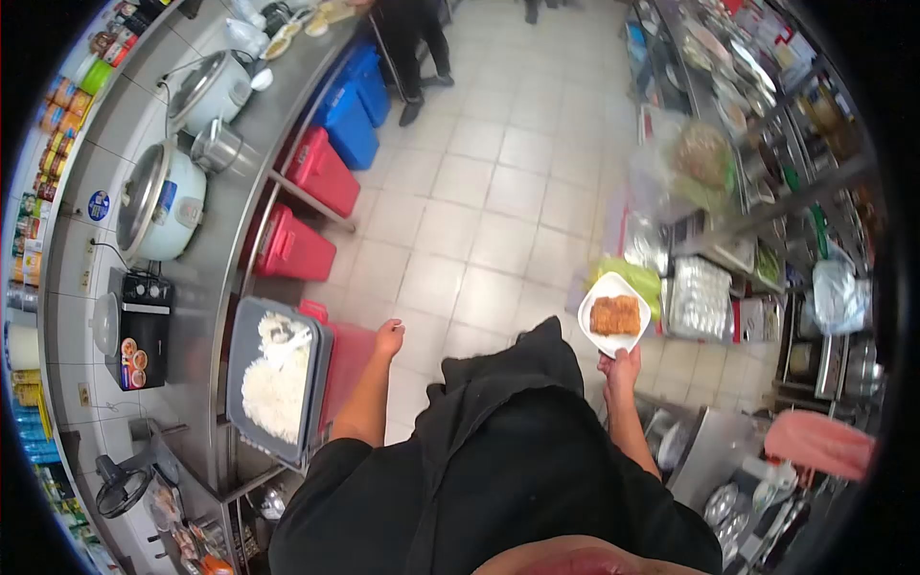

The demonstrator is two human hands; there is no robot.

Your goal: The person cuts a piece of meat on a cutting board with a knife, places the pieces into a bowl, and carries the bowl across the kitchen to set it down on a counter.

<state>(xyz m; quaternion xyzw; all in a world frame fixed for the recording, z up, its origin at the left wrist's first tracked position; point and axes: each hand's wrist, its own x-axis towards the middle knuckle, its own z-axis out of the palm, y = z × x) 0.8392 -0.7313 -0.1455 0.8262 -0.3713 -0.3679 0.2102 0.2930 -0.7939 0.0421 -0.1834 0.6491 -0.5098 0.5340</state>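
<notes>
My right hand [621,364] is closed on the near rim of a white square dish [592,331], held out to my right at about waist height. On the dish lies a golden-brown, breaded-looking fried piece [615,314], seemingly cut into sections. My left hand [389,338] hangs at my left side with its fingers curled, and I see nothing clear in it. Nearest to that hand is a grey tub [319,383] of white rice [273,388], with a white scoop or cloth-like thing lying at its far end.
A steel counter [216,249] runs along the left with rice cookers [163,206] and a black microwave-like appliance [146,331]. Red bins [292,244] and blue bins [347,125] stand beneath. Ahead, a person [407,43] stands by the counter. Crowded steel shelves [767,206] line the right.
</notes>
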